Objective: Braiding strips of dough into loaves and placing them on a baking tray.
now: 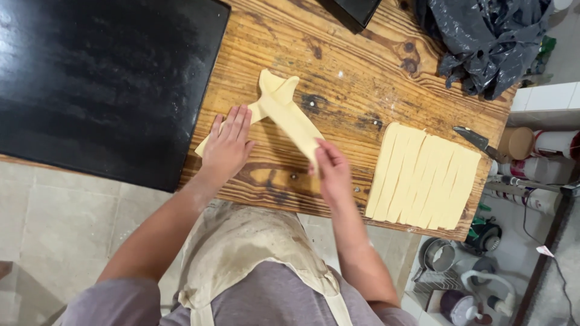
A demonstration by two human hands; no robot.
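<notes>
surface (pixel 338 72): a knotty wooden board, lightly floured, that carries all the work; it runs from the dark tray on one side to the cut dough on the other.
baking tray (pixel 103 78): a large black sheet, dusted grey, lying over the far-left part of the surface and touching nothing but the wood.
plastic bag (pixel 489 42): crumpled dark film heaped at the top right corner, well apart from the hands.
apron (pixel 248 247): pale cloth, stained, hanging below the edge of the surface.
cut dough sheet (pixel 423 178): a pale yellow slab sliced into parallel strips that lie touching, at the right end of the surface.
dough strips (pixel 284 111): two long pale bands crossed near their upper ends, in the middle of the surface, between the two hands; judged soft, light, limp and easily stretched or torn, slightly tacky, so best taken at the ends with a light pinch and kept supported along the length.
left hand (pixel 228 145): spread flat, fingers together and extended, pressing down on the lower-left strip; it grips nothing.
right hand (pixel 329 169): fingers drawn together, pinching the lower end of the other strip, which rises a little off the wood.
knife (pixel 480 143): blade resting just beside the cut sheet's upper right corner.
</notes>
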